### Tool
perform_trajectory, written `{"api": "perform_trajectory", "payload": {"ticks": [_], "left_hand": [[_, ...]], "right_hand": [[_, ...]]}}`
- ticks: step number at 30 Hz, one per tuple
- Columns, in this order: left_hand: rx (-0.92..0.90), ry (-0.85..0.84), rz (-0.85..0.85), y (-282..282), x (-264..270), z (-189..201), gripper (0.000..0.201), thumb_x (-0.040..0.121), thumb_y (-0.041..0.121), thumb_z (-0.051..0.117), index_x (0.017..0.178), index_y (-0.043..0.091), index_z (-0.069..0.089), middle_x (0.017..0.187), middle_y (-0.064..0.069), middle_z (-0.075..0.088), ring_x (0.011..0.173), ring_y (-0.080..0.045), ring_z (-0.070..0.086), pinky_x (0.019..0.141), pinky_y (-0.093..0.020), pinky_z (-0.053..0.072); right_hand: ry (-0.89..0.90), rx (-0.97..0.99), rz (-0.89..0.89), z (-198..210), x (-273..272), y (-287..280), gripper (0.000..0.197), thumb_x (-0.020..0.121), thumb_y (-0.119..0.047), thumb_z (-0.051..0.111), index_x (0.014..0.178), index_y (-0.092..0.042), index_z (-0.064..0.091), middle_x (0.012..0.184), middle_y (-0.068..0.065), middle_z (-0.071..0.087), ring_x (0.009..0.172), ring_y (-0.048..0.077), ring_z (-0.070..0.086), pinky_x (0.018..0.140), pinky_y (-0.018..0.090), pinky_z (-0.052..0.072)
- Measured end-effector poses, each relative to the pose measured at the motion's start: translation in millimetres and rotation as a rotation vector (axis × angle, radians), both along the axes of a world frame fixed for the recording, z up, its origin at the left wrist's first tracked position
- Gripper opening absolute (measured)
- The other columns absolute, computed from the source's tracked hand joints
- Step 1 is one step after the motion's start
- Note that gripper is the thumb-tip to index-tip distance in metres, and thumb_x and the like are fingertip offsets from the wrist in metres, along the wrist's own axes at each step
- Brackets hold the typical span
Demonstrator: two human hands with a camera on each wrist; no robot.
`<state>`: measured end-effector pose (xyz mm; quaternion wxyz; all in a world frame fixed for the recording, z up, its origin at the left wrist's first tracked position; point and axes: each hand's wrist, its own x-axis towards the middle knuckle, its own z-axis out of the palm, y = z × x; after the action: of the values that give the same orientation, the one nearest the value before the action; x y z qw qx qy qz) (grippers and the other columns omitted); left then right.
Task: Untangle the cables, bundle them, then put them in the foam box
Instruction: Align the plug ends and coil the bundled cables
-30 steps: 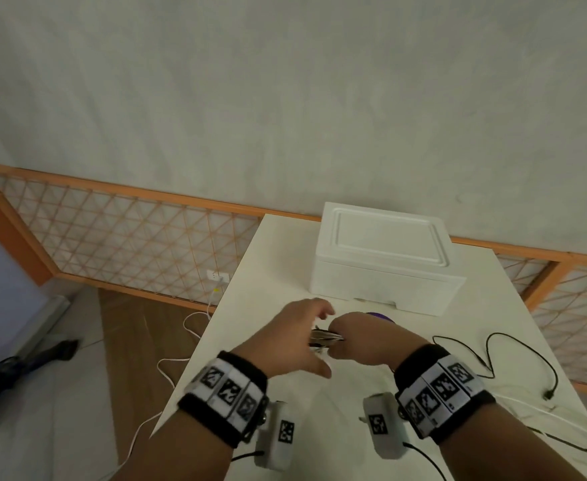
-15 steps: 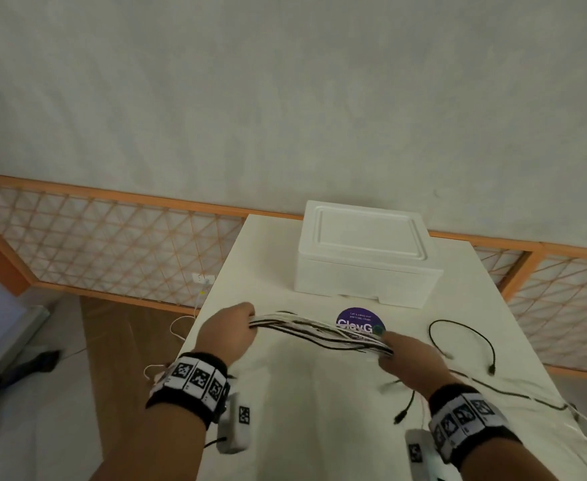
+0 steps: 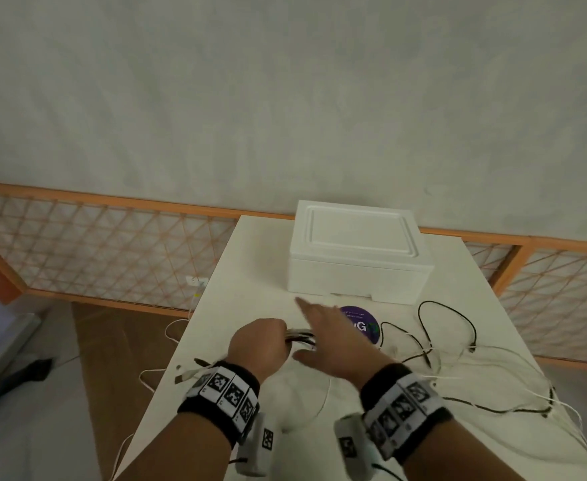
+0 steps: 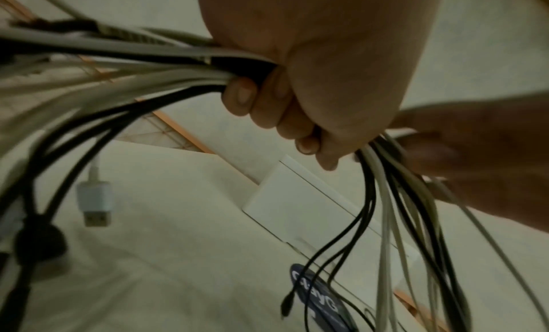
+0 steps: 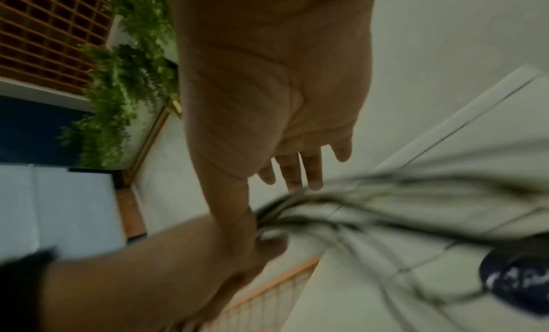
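Your left hand [image 3: 262, 345] grips the limp, light cables [image 4: 124, 79] above the table's [image 3: 250, 258] near-left part, your right hand [image 3: 333, 336] flat and loose beside them, so hold where strands gather before reaching the lidded foam box [image 3: 358, 253].

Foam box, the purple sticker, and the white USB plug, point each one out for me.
foam box [image 3: 360, 234], head view, middle of the closed lid.
purple sticker [image 3: 365, 326], head view, its uncovered right part.
white USB plug [image 4: 95, 202], left wrist view, the plug's white housing.
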<state>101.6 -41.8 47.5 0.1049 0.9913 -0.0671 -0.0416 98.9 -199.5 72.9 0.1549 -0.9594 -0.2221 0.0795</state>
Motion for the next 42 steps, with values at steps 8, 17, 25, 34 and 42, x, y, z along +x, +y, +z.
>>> {"api": "perform_trajectory", "payload": {"ticks": [8,17,25,34,42], "left_hand": [[-0.05,-0.028,0.154,49,3,7,0.015,0.093,0.024,0.044,0.083,0.019,0.053,0.081,-0.001,0.059,0.08,-0.023,0.058,0.067,-0.029,0.044],[-0.086,0.056,0.276,92,7,-14,0.018,0.092,0.022,0.042,0.077,0.02,0.05,0.077,-0.001,0.056,0.082,-0.025,0.06,0.073,-0.031,0.051],[-0.064,-0.006,0.195,53,10,2,0.021,0.093,0.024,0.043,0.073,0.022,0.047,0.066,0.006,0.048,0.07,-0.02,0.052,0.061,-0.027,0.038],[-0.066,-0.085,-0.007,26,-1,22,0.014,0.093,0.028,0.046,0.085,0.022,0.057,0.075,0.001,0.055,0.076,-0.02,0.055,0.061,-0.027,0.034],[-0.129,0.126,0.07,67,7,-1,0.022,0.084,0.041,0.062,0.085,0.02,0.056,0.082,0.006,0.057,0.087,-0.019,0.059,0.073,-0.031,0.044]], "right_hand": [[0.033,-0.135,-0.246,-27,-8,-31,0.024,0.083,-0.022,0.05,0.106,-0.025,0.052,0.097,-0.003,0.065,0.093,0.023,0.063,0.074,0.029,0.045],[0.002,-0.414,-0.588,-57,-26,-160,0.01,0.085,-0.042,0.051,0.089,-0.033,0.048,0.078,-0.012,0.055,0.093,0.009,0.061,0.071,0.028,0.034],[0.156,-0.005,-0.353,-9,-1,-93,0.087,0.068,-0.033,0.068,0.144,-0.027,0.027,0.144,-0.004,0.038,0.132,0.02,0.035,0.112,0.041,0.027],[0.22,0.181,-0.06,0,8,7,0.012,0.087,-0.025,0.057,0.098,-0.023,0.058,0.087,-0.003,0.065,0.082,0.019,0.063,0.066,0.026,0.045],[0.172,0.02,-0.109,-26,4,-46,0.025,0.093,-0.045,0.05,0.091,-0.02,0.052,0.086,-0.004,0.056,0.079,0.014,0.051,0.069,0.03,0.039]]}}
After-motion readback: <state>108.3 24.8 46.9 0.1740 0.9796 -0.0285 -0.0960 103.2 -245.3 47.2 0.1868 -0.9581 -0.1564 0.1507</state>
